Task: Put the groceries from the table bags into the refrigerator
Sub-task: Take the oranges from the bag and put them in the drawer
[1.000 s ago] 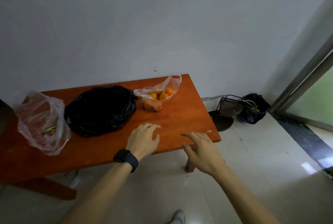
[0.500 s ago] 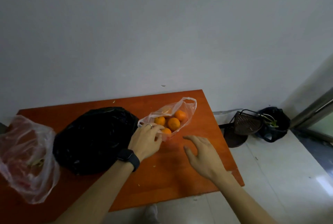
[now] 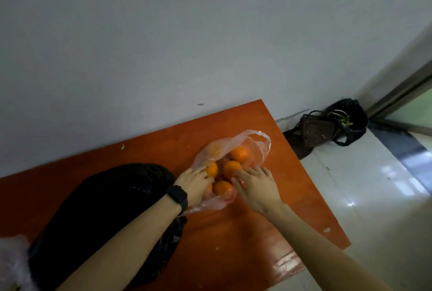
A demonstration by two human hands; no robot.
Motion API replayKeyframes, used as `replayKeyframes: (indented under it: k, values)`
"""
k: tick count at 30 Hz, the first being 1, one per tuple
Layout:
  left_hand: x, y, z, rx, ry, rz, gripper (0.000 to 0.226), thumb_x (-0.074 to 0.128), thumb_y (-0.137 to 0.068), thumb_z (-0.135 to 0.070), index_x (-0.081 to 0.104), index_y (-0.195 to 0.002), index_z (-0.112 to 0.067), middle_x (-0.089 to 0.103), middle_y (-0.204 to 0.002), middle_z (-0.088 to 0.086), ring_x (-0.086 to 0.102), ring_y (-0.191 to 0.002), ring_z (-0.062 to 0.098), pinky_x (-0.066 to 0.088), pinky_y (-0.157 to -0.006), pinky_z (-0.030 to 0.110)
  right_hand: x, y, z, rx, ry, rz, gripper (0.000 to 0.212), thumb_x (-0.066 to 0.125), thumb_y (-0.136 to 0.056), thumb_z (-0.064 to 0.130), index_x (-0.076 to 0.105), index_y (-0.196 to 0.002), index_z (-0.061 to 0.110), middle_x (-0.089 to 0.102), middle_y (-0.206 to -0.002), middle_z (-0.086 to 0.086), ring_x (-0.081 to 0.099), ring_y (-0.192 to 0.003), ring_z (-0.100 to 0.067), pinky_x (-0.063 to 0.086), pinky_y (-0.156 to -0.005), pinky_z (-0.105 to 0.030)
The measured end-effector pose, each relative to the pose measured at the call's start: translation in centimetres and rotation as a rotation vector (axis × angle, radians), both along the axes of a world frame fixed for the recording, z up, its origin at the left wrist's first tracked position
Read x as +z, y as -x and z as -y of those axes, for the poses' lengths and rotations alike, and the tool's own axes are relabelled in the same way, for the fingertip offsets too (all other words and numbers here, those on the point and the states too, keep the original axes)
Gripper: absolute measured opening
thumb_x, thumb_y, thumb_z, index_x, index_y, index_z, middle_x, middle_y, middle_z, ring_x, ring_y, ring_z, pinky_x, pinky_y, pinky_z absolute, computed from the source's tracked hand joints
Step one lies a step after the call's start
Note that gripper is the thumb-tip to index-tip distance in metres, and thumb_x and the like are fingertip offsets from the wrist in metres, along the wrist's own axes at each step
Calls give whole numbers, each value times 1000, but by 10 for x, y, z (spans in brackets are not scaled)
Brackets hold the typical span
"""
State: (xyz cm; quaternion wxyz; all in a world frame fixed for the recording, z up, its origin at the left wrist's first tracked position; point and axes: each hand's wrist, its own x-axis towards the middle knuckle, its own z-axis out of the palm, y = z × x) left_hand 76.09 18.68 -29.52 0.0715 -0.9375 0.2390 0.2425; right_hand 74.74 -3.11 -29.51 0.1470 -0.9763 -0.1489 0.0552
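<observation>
A clear plastic bag (image 3: 259, 143) holding several oranges (image 3: 239, 154) lies open near the right end of the orange-red table (image 3: 233, 232). My left hand (image 3: 194, 183), with a black watch on the wrist, grips the bag's left edge beside an orange. My right hand (image 3: 254, 187) presses against the bag's right side, its fingers reaching among the oranges; plastic hides the fingertips. A large black plastic bag (image 3: 105, 209) sits to the left, under my left forearm. Another clear bag (image 3: 11, 260) shows at the bottom left corner. No refrigerator is in view.
The table stands against a grey wall. On the tiled floor to the right lie a dark mesh basket (image 3: 315, 131) and a black bag with green stalks (image 3: 350, 115). A sliding door frame (image 3: 402, 89) runs along the right edge.
Both hands moved forward from the table's front to the bag of oranges and now touch it. The view came closer to the table.
</observation>
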Motion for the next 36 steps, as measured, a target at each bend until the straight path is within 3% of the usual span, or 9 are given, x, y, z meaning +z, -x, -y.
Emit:
replayKeyframes:
  k: [2, 5, 8, 14, 17, 20, 26, 30, 36]
  values:
    - [-8, -8, -10, -28, -28, -38, 49, 54, -96, -20, 40, -143, -23, 47, -140, 7, 43, -130, 29, 39, -98, 41, -17, -5, -10, -3, 49, -102, 35, 41, -97, 51, 67, -112, 34, 70, -107, 5, 63, -102, -27, 40, -96, -46]
    - [-15, -15, -16, -31, 9, -87, 45, 48, -95, -30, 38, -140, -26, 54, -125, 8, 57, -90, 31, 39, -66, 36, -34, -10, -22, -61, 123, -223, 39, 37, -94, 57, 61, -117, 36, 71, -110, 4, 65, -101, -26, 35, -94, -44]
    - [-17, -23, -17, -4, 20, -86, 43, 37, -99, -43, 39, -139, -27, 56, -118, 9, 47, -65, 29, 32, -53, 33, -42, -11, -30, -69, 183, -295, 49, 35, -91, 65, 57, -123, 36, 69, -115, 3, 66, -98, -25, 31, -95, -44]
    - [-28, -36, -24, -95, -37, -170, 54, 47, -94, -57, 33, -138, -30, 63, -101, 8, 61, -86, 31, 49, -67, 38, -44, -20, -41, -30, 283, -404, 75, 37, -74, 86, 56, -121, 31, 63, -121, 0, 61, -106, -27, 26, -99, -50]
    - [-29, -36, -22, 8, 31, -202, 53, 39, -94, -64, 37, -135, -32, 60, -87, 6, 56, -74, 27, 43, -67, 37, -44, -20, -46, -13, 337, -471, 83, 41, -69, 90, 54, -126, 31, 55, -130, 0, 55, -117, -31, 23, -103, -54]
    - [-30, -33, -16, 51, 39, -161, 45, 36, -100, -54, 38, -137, -29, 51, -74, 3, 44, -63, 24, 34, -64, 36, -44, -15, -48, -48, 332, -495, 78, 53, -70, 84, 51, -130, 33, 51, -134, -1, 48, -124, -32, 25, -103, -54]
    - [-34, -22, -10, 48, -18, -182, 57, 49, -92, -61, 45, -129, -19, 64, -111, 10, 56, -110, 32, 39, -90, 43, -41, 5, -34, -191, 104, -447, 84, 62, -71, 78, 39, -142, 41, 48, -135, 0, 45, -127, -30, 29, -106, -51]
    - [-30, -14, -12, 74, 21, -136, 43, 51, -90, -55, 60, -109, -18, 64, -109, 7, 54, -113, 30, 40, -96, 42, -26, 24, -18, -256, -119, -409, 85, 65, -73, 76, 35, -146, 44, 41, -137, 0, 42, -128, -28, 34, -105, -52]
    - [3, -3, -3, 121, 279, -1, 59, 59, -85, -58, 50, -135, -29, 55, -133, -2, 39, -127, 23, 39, -99, 36, 12, 57, 16, -416, -592, -361, 83, 79, -66, 67, 49, -138, 40, 44, -137, 10, 47, -123, -12, 43, -95, -30]
